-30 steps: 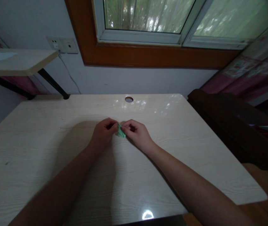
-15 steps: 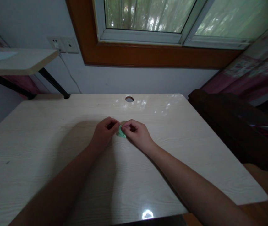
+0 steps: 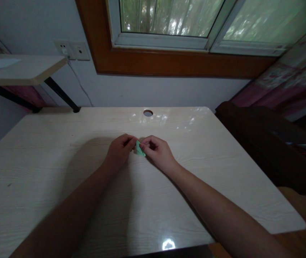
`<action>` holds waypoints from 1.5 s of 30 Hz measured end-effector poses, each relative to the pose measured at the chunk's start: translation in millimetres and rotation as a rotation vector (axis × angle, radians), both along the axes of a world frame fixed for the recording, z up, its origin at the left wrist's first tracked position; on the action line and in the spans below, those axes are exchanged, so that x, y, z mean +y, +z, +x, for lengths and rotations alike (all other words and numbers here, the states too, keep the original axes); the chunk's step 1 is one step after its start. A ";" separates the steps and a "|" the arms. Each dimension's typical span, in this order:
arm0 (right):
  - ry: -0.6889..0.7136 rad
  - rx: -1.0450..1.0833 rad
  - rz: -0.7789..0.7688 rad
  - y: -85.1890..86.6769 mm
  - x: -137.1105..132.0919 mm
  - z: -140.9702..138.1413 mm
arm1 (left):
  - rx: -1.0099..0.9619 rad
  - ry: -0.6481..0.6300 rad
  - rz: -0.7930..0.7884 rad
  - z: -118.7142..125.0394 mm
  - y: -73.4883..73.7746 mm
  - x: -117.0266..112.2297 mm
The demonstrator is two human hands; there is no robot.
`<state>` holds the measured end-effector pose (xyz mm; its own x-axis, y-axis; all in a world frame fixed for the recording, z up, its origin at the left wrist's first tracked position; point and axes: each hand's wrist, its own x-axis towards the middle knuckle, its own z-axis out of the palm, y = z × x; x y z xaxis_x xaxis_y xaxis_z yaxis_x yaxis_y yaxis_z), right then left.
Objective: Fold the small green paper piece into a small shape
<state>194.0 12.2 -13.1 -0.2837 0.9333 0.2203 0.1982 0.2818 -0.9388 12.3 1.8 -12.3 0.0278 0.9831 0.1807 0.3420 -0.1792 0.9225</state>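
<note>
Green folded piece (image 3: 140, 149) has tipped slightly since the earlier head-view frame, lower corner swung rightward. It sits just below frame centre, left hand (image 3: 119, 148) pinching its upper end, right hand (image 3: 156, 150) pinching its right edge. I'd judge it paper-light, thin, easily creased; best held lightly by edges.

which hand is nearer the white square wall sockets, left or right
Left. The left hand is below and right of the white square wall sockets, at the small green folded paper; the right hand is farther right, on the paper's other side.
</note>
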 end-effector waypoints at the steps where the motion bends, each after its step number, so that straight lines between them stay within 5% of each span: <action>1: -0.001 0.003 -0.001 -0.6 0.2 0.2 | 0.002 -0.005 0.004 0.2 1.0 -0.1; 13: 0.018 0.083 -0.066 0.6 0.8 -0.6 | -0.173 -0.047 -0.030 2.0 1.4 0.7; 31: 0.069 0.082 -0.086 -2.7 2.2 1.6 | -0.023 -0.002 0.013 0.2 2.2 -0.4; 45: 0.120 0.181 -0.175 -11.9 5.8 2.4 | -0.105 -0.002 -0.030 1.8 2.4 -0.6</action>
<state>196.3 18.0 -25.0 -0.3648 0.9238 0.1159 -0.0025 0.1235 -0.9923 14.1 1.2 -9.9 0.0118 0.9881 0.1535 0.2431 -0.1517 0.9581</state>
